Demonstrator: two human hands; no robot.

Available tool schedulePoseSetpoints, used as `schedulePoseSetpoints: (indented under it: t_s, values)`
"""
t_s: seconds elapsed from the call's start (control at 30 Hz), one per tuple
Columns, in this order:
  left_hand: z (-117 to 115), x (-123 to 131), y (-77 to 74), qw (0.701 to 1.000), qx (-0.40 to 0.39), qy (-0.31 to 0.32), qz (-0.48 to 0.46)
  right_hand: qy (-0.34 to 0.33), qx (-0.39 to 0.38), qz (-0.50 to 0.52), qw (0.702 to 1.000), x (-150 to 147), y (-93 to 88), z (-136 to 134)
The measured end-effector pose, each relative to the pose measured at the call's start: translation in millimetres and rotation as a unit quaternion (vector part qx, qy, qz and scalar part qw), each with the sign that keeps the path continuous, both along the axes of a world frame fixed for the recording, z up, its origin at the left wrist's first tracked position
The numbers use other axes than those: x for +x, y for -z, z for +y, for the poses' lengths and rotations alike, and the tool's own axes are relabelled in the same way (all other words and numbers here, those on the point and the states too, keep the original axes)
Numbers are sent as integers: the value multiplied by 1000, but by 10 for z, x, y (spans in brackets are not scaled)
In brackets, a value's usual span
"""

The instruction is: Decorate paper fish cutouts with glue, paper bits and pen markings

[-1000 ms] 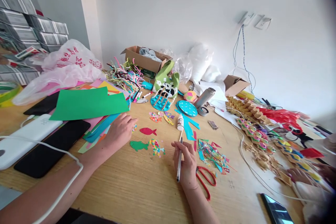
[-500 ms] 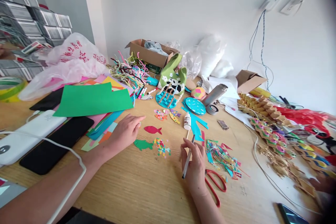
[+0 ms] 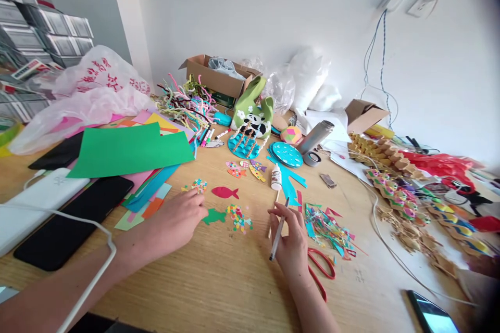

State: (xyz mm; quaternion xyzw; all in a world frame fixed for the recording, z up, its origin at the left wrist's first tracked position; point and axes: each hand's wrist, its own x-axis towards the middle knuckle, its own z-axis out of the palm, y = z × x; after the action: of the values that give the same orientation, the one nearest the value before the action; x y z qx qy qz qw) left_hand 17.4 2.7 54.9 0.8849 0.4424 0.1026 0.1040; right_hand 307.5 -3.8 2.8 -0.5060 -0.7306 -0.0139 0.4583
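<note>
My right hand (image 3: 291,237) is closed round a slim pen (image 3: 278,239), tilted above the table. A thin pale stick (image 3: 277,197) passes by its fingertips; whether it is gripped too I cannot tell. My left hand (image 3: 182,218) lies low, its fingers stretched forward and its thumb side at a green paper fish (image 3: 214,216), which it partly covers. Just past its fingertips is a small heap of coloured paper dots (image 3: 198,185). A red paper fish (image 3: 225,192) lies beyond, with more paper dots (image 3: 239,218) to the right of the green fish.
Red-handled scissors (image 3: 322,268) lie right of my right hand, below a heap of paper scraps (image 3: 328,231). A glue bottle (image 3: 276,178) stands ahead, near decorated fish (image 3: 236,169). Green paper (image 3: 133,151), a black phone (image 3: 74,223) and a white cable (image 3: 89,286) are left.
My left hand has come down and turned over the green fish. Coloured dots now show at its fingertips. My right hand still holds the pen, and the view has shifted slightly.
</note>
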Motion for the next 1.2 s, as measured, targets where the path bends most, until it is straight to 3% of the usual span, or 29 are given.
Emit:
schedulePoseSetpoints:
  t_s: [0.27, 0.53, 0.73, 0.9, 1.2]
  values:
    - [-184, 10, 232, 998, -14, -5, 59, -94, -62, -19, 993, -137, -46, -109]
    - [-230, -8, 203, 996, -23, -18, 85, -196, -97, -67, 973, -239, -104, -158]
    - [-315, 25, 179, 992, -38, -40, 111, -233, -99, -76, 964, -263, -67, -177]
    - [-393, 70, 265, 993, -29, -55, 99, -242, -86, -96, 962, -292, -44, -190]
    - [-383, 74, 356, 994, -26, -62, 82, -276, -137, -175, 935, -404, -83, -227]
